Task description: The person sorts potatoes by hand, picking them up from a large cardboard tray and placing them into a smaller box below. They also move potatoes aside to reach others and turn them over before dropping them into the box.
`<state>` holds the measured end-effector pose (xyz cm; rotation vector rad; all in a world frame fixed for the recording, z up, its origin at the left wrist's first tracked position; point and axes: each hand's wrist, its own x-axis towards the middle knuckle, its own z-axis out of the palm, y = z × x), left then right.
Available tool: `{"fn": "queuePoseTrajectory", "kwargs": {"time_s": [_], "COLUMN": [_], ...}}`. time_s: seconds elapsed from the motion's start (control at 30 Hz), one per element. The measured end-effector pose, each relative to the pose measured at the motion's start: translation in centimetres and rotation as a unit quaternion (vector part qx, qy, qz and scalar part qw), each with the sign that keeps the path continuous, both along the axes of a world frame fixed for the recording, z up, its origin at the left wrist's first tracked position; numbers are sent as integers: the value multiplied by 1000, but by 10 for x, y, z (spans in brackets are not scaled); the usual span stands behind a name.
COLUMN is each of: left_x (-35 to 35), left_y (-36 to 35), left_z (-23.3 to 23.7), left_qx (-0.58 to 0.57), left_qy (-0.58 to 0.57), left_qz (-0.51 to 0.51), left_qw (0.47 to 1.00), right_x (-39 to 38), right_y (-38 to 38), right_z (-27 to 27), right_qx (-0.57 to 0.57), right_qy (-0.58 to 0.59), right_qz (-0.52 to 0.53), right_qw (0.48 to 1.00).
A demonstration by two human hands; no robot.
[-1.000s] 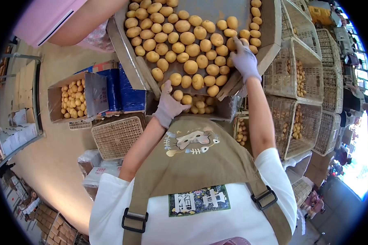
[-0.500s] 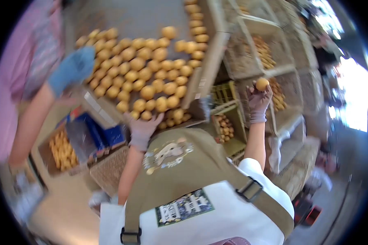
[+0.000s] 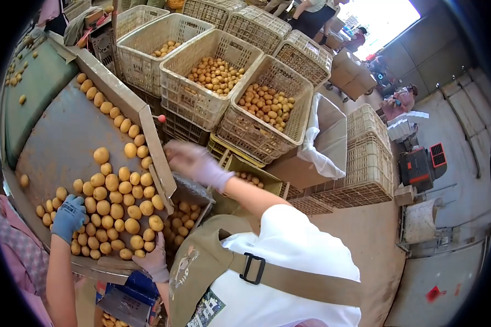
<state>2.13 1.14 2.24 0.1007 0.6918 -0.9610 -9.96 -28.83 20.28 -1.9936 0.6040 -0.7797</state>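
Observation:
Round yellow-brown fruits (image 3: 117, 211) lie crowded on a grey sorting table (image 3: 65, 141) with a raised edge. My left hand (image 3: 154, 260), in a pale glove, is at the table's lower edge, touching the nearest fruits; its fingers are partly hidden. My right hand (image 3: 193, 162), also gloved, is blurred by motion just outside the table's right edge, above the gap beside the crates; whether it holds anything cannot be made out. Below it, a box of fruits (image 3: 181, 220) stands against the table.
A co-worker's blue-gloved hand (image 3: 70, 218) rests among the fruits at left. Plastic crates (image 3: 188, 109) of fruit stand beyond my right arm, beside a lined cardboard box (image 3: 324, 136). A blue carton (image 3: 131, 297) is below the table.
The view has turned toward the crates. My right hand has moved from over the crates to beside the table edge; the fruit it held up is no longer visible. My left hand stays at the lower edge.

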Motion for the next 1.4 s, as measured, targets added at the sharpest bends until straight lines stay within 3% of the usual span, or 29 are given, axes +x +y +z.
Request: {"fn": "queuePoseTrajectory", "kwargs": {"time_s": [0.03, 0.07, 0.1, 0.13, 0.23, 0.3, 0.37, 0.4, 0.43, 0.47, 0.5, 0.57, 0.6, 0.7, 0.77, 0.8, 0.83, 0.9, 0.93, 1.03, 1.13, 1.17, 1.23, 1.27, 1.4], "left_x": [0, 1, 3, 5, 6, 4, -5, -7, -13, -14, -16, -19, -23, -30, -21, -17, -14, -8, -8, -11, -5, -3, -4, -4, 0], "left_y": [0, -1, 1, 1, 4, 6, -7, -6, -5, -1, 1, 8, 9, 18, 8, 4, 1, 2, 3, 4, 1, 1, -3, -3, -2], "left_z": [-2, -3, -8, -8, -6, -11, 13, 21, 9, -4, -8, -23, -30, -14, -9, -5, 2, 18, 23, 25, 23, 22, 16, 13, 32], "left_qx": [2, -2, -5, -7, -13, 8, 115, 94, 108, 105, 120, 94, 131, 140, 113, 84, 54, 53, 67, 79, 46, 35, 34, 39, 33], "left_qy": [-35, -20, -5, 10, 36, 71, -21, -7, -61, -42, -83, -94, -100, -126, -53, -44, -36, -40, -29, -87, -64, -57, -70, -75, -60], "left_qz": [-4, 1, 6, 11, 20, 23, 23, 14, 5, -4, -30, -54, -43, -13, 2, 4, 5, 34, 36, 19, 19, 17, 21, 21, 14], "left_qw": [999, 1000, 1000, 1000, 999, 997, 993, 995, 992, 994, 989, 990, 985, 982, 992, 995, 998, 997, 997, 993, 997, 998, 997, 996, 998], "right_x": [18, 34, 47, 62, 68, 82, 101, 112, 105, 96, 92, 80, 79, 89, 111, 112, 117, 126, 126, 115, 123, 133, 141, 131, 100], "right_y": [15, 34, 58, 75, 106, 82, 71, 73, 81, 89, 95, 106, 102, 98, 111, 129, 142, 134, 113, 81, 70, 72, 80, 95, 102], "right_z": [-4, -9, -21, -25, -55, -105, -102, -83, -93, -106, -102, -99, -103, -99, -92, -92, -92, -84, -101, -97, -88, -88, -97, -101, -90], "right_qx": [-116, -189, -266, -264, -409, -376, -331, -293, -335, -365, -286, -332, -349, -369, -243, -324, -369, -411, -385, -426, -224, -190, -287, -339, -344], "right_qy": [105, 93, 7, 112, -73, 230, 316, 342, 287, 231, 318, 352, 346, 332, 323, 182, 122, 241, 213, 314, 321, 237, 291, 366, 414], "right_qz": [91, 172, 200, 285, 291, 372, 322, 277, 249, 216, 336, 404, 407, 355, 411, 404, 424, 408, 389, 232, 281, 234, 210, 235, 374], "right_qw": [984, 962, 943, 915, 862, 817, 829, 849, 862, 876, 839, 776, 769, 792, 817, 836, 818, 778, 809, 816, 876, 924, 888, 834, 755]}}
